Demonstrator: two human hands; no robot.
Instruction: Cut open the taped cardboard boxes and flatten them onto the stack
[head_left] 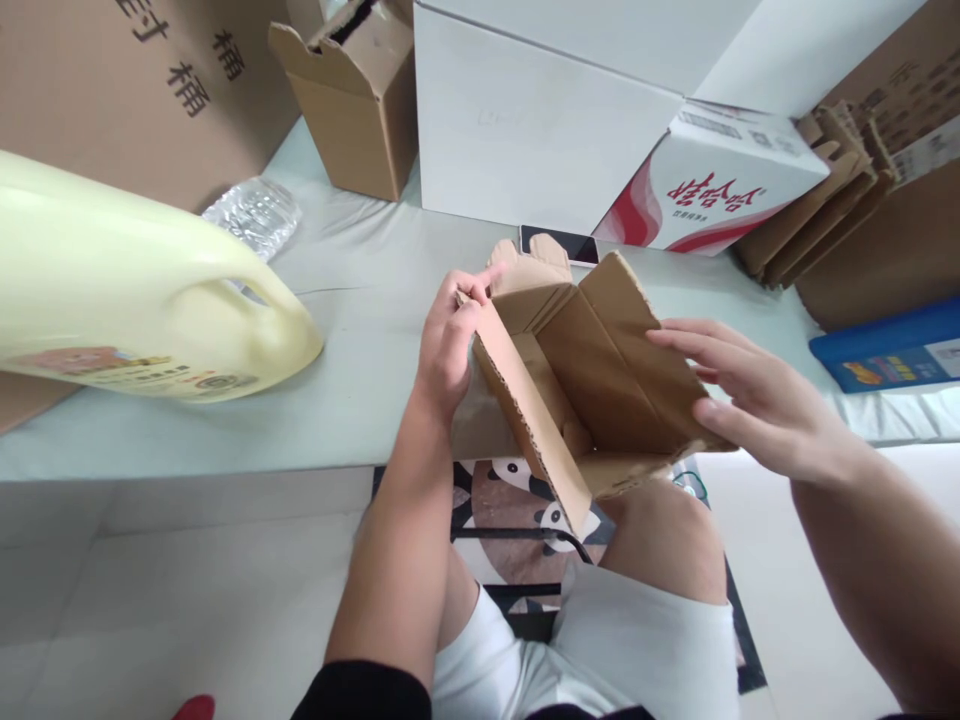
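A small brown corrugated cardboard box (592,380), open and half folded, is held over the near edge of the pale table (360,330). My left hand (448,335) grips its left wall and flap, fingers curled round the cardboard edge. My right hand (750,395) lies against the box's right panel with fingers stretched out and pressed flat on it. My knees in white shorts are below the box.
A big pale-yellow jug (135,290) with a handle lies at the left. A clear plastic bottle (253,212), a small open carton (356,95), a large white box (540,110), a red-and-white carton (712,185), a phone (559,243), folded cartons (817,210) and a blue package (889,355) stand around.
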